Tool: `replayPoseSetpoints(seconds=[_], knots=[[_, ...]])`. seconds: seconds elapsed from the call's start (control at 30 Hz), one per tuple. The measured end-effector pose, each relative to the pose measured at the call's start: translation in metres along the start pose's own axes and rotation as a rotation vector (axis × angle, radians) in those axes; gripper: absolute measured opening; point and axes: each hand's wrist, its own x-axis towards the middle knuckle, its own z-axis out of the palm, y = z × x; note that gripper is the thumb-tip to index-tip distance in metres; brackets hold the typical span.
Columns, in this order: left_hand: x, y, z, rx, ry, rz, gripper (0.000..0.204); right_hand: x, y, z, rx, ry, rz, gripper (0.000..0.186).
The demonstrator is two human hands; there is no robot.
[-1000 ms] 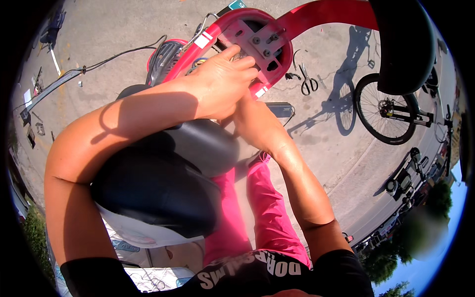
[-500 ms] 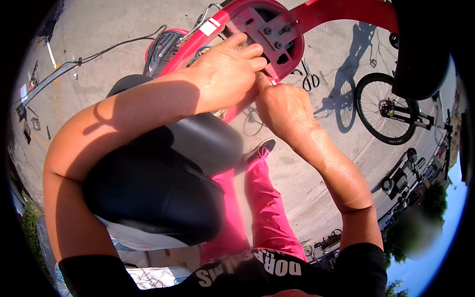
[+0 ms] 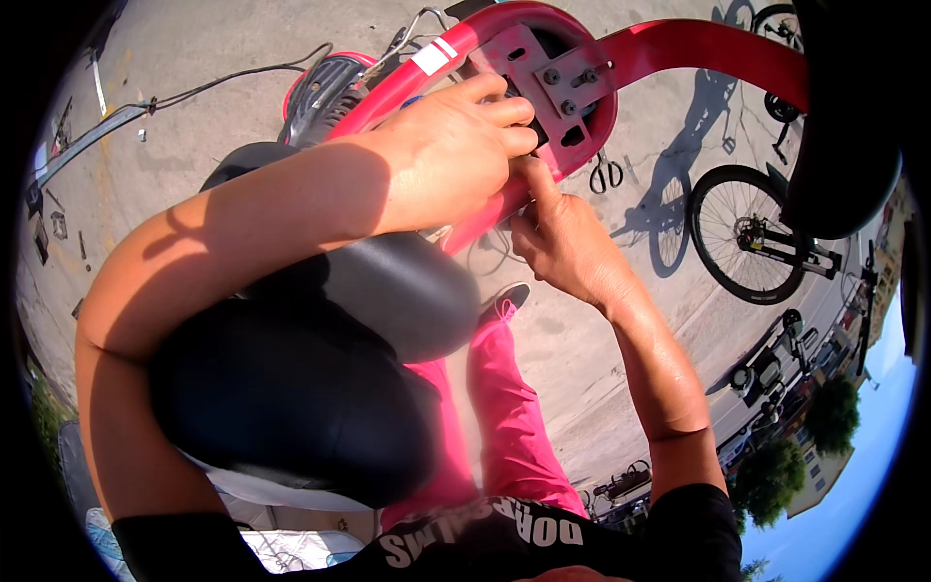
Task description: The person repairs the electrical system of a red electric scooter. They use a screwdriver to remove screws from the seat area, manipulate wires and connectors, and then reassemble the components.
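Both hands have closed in on the red frame since a moment ago; the right one, which was lower down a second back, has come up beside the left.

Furthest left, a black cable (image 3: 242,78) trails across the concrete ground (image 3: 194,39). Next comes the big black seat (image 3: 320,378), glossy and rounded, filling the lower middle under the left forearm. Above it the left hand (image 3: 451,155) lies over the red frame (image 3: 679,44), its grip closed, fingers curled around the edge of a red metal plate (image 3: 558,82). That plate is flat, bolted to the frame with several dark bolts and pierced with slots, and sits at the top centre where the curved red tube bends off to the right. A white sticker (image 3: 432,58) marks the tube just left of the plate.

Just below and right, the right hand (image 3: 562,242) reaches up, its fingertips (image 3: 529,175) pressed to the underside of the frame beside the left fingers; whether it pinches anything I cannot tell. Pink trouser legs (image 3: 504,417) hang below. Scissors (image 3: 606,175) lie on the ground right of the plate, and further right stands a bicycle (image 3: 766,238).
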Motion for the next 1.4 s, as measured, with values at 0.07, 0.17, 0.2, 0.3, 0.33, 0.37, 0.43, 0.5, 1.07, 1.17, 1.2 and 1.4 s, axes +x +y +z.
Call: replayPoseSetpoints(seconds=[0.07,0.17,0.2,0.3,0.33,0.37,0.43,0.5,1.07,1.17,1.2,1.4], knots=[[-0.002,0.002,0.000,0.011,0.024,0.005,0.014,-0.004,-0.012,0.001,0.223,-0.047,0.088,0.055],[-0.004,0.004,-0.003,-0.013,0.058,-0.018,0.014,-0.009,-0.015,0.016,0.297,0.070,0.062,0.063],[-0.001,0.002,-0.003,-0.018,0.053,-0.013,0.013,-0.011,-0.008,0.029,0.177,0.138,0.000,0.069],[-0.003,-0.001,-0.003,-0.097,0.058,-0.021,0.012,-0.032,-0.009,0.056,0.073,0.211,0.000,0.078],[-0.002,-0.002,-0.003,-0.094,0.043,-0.024,0.012,-0.038,-0.010,0.058,-0.003,0.188,-0.008,0.078],[-0.002,-0.003,-0.003,-0.106,0.046,-0.022,0.012,-0.043,-0.011,0.059,-0.080,0.163,-0.017,0.079],[-0.001,-0.005,-0.001,-0.127,0.063,-0.013,0.012,-0.048,-0.011,0.062,-0.167,0.176,-0.039,0.079],[0.000,-0.006,0.000,-0.126,0.058,-0.016,0.012,-0.051,-0.009,0.066,-0.177,0.239,-0.074,0.079],[0.005,-0.016,-0.016,-0.440,-0.037,0.040,0.020,-0.021,0.012,0.060,-0.219,0.232,-0.116,0.084],[0.000,-0.023,-0.057,-0.697,-0.074,-0.148,0.037,-0.020,0.009,0.054,-0.230,0.273,-0.226,0.082],[-0.001,-0.012,-0.073,-0.648,-0.121,-0.181,0.037,-0.018,0.010,0.055,-0.256,0.291,-0.287,0.083],[0.066,0.124,-0.142,-0.269,-0.673,-0.374,0.027,-0.038,0.036,0.058,-0.008,0.350,-0.524,0.078]])
